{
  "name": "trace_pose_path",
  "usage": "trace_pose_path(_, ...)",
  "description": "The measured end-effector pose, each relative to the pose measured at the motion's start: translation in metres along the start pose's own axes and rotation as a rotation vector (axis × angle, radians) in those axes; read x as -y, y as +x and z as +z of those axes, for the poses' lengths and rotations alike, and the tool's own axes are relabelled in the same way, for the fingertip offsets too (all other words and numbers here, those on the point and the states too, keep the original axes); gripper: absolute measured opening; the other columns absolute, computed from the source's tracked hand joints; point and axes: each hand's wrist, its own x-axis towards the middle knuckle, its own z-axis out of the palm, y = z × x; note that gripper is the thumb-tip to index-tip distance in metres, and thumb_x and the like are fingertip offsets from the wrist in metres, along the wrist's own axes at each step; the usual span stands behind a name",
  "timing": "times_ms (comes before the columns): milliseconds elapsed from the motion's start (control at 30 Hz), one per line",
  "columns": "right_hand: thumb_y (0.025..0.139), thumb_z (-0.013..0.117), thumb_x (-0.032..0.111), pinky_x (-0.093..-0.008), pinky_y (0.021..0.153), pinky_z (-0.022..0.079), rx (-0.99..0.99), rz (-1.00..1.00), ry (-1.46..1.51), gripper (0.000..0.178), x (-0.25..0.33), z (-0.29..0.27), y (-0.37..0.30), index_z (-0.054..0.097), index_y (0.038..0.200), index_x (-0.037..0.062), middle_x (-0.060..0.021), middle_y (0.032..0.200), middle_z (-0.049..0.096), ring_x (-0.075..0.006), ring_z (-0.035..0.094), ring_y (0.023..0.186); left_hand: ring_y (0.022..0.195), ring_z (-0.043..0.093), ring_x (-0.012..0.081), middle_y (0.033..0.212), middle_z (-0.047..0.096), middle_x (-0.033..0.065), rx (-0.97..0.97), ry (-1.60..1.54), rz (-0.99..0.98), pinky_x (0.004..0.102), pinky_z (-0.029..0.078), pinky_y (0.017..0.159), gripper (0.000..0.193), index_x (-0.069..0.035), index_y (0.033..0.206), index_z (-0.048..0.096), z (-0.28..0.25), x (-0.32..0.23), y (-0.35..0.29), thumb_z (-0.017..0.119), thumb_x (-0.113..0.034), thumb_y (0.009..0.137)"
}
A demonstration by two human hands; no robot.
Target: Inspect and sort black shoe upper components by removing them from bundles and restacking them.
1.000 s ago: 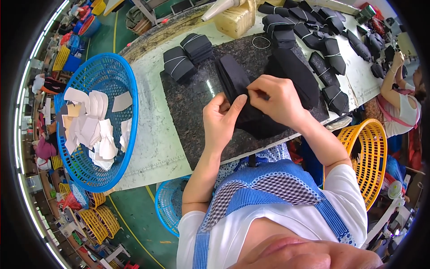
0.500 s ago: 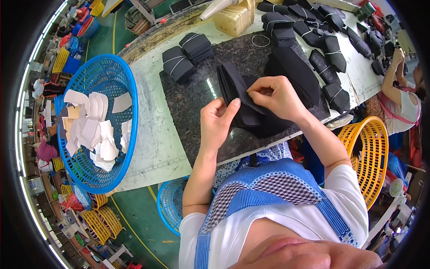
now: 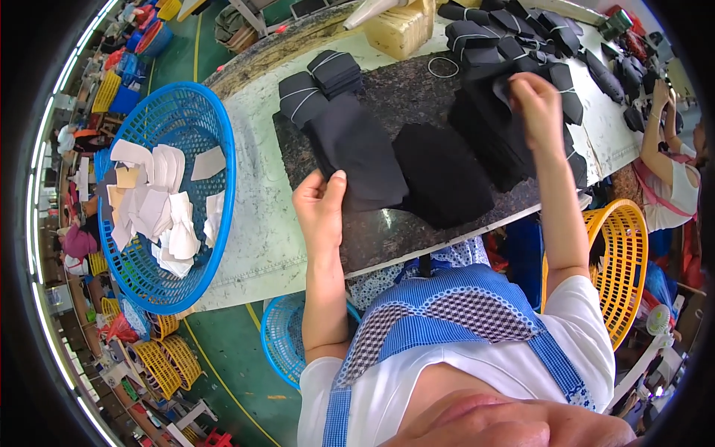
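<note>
My left hand pinches the lower left edge of a stack of black cut pieces, thumb on top, above a dark speckled stone slab. To the right, my right hand has its fingers closed on the edge of a thin black piece, raised over another stack of black pieces. Between the hands lies a black pile on the slab. Two banded black bundles sit at the slab's far left corner, partly behind the held stack. A loose pale band lies behind.
A blue plastic basket with pale cut pieces stands at the left of the table. Many banded black bundles cover the far right. A yellowish block sits at the back. Beside me on the right are a yellow basket and another person.
My hands have moved apart. The stack they both held is now in my left hand, farther left and lying flatter. My right hand has gone right and lifted a black piece's edge.
</note>
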Motion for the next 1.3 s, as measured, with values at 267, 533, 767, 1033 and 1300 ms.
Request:
trace_pose_path(267,0.074,0.069,0.010,-0.0279,0.063,0.052,0.590,-0.225,-0.095,0.017,0.035,0.076,-0.070,0.064,0.084,-0.0034,-0.0125,0.074,0.066,-0.0173,0.066,0.067,0.055,0.030,-0.0016,0.059,0.037,-0.0087,0.186,0.267,0.102,0.0194,0.021,0.046,0.032,-0.006,0.065,0.042,0.029,-0.005,-0.014,0.066,-0.011,0.087)
trace_pose_path(533,0.075,0.066,0.007,-0.0226,0.061,0.049,0.575,-0.072,-0.089,0.016,0.026,0.061,-0.073,0.063,0.086,-0.0049,-0.0045,0.073,0.064,-0.0082,0.060,0.066,0.054,0.032,-0.0029,0.063,0.042,-0.0102,0.268,0.051,0.053,0.0162,0.022,0.048,0.016,-0.005,0.075,0.054,0.030,0.006,-0.019,0.067,-0.007,0.084)
trace_pose_path(767,0.080,0.066,0.020,-0.0224,0.055,0.045,0.130,0.010,-0.831,0.020,0.007,-0.053,-0.018,0.067,0.086,0.0009,-0.0021,0.066,0.061,-0.0079,0.057,0.060,0.062,0.045,0.0008,0.072,0.056,-0.0063,0.108,-0.120,-0.010,0.0161,0.036,0.057,0.006,-0.005,0.088,0.061,0.007,0.005,-0.005,0.063,-0.011,0.085)
trace_pose_path(1033,0.076,0.069,0.003,-0.0197,0.056,0.045,0.377,-0.315,-0.201,0.011,0.051,0.032,-0.081,0.064,0.086,0.0016,-0.0021,0.073,0.059,-0.0076,0.057,0.065,0.065,0.050,-0.0004,0.077,0.059,-0.0026,0.357,0.025,-0.087,0.0149,0.037,0.058,0.011,-0.003,0.087,0.059,0.034,0.000,-0.018,0.067,-0.010,0.086)
trace_pose_path(1300,0.076,0.060,-0.001,-0.0220,0.061,0.049,0.633,-0.070,-0.135,0.007,0.045,0.068,-0.082,0.062,0.082,-0.0034,-0.0033,0.075,0.062,-0.0062,0.058,0.067,0.066,0.050,-0.0003,0.076,0.059,-0.0018,0.365,-0.018,-0.015,0.0143,0.038,0.057,0.009,0.001,0.091,0.059,0.028,-0.004,-0.023,0.065,-0.005,0.086)
